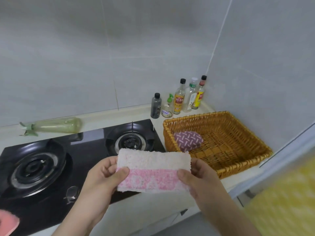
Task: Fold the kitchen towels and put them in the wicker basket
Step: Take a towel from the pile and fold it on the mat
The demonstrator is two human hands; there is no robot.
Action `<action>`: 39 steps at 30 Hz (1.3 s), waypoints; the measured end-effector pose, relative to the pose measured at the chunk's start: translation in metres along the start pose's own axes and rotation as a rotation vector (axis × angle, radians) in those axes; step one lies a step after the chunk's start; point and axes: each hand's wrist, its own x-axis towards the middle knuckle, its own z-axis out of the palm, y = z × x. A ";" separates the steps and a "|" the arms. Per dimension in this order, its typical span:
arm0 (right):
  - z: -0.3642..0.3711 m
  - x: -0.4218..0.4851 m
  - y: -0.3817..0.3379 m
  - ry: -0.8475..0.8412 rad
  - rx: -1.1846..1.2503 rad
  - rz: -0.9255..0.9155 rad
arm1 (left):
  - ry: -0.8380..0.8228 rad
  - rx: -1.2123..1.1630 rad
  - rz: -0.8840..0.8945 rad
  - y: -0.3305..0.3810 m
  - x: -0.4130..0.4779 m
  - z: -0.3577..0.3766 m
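The black stove takes up most of the surface, and the wicker basket sits just beside it, handy for dropping things in. The folded pink towel is held above the stove's edge. The left grip and right grip each pinch an end, probably to keep the folds together. A folded purple towel already lies in the basket.

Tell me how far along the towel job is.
Done: a folded purple patterned towel lies in the wicker basket. In hand: left hand and right hand pinch a folded pink-and-white towel. Left: placing it; a pink cloth at the frame's edge may follow.
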 end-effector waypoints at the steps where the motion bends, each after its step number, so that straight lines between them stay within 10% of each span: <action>1: -0.002 0.009 -0.006 0.010 -0.025 0.007 | -0.004 0.016 -0.001 -0.001 0.011 0.003; 16: -0.069 0.113 -0.025 0.033 -0.046 0.181 | 0.018 0.250 -0.087 -0.017 0.101 0.069; 39: -0.241 0.272 0.002 -0.338 -0.394 0.348 | 0.482 0.918 -0.187 -0.095 0.134 0.260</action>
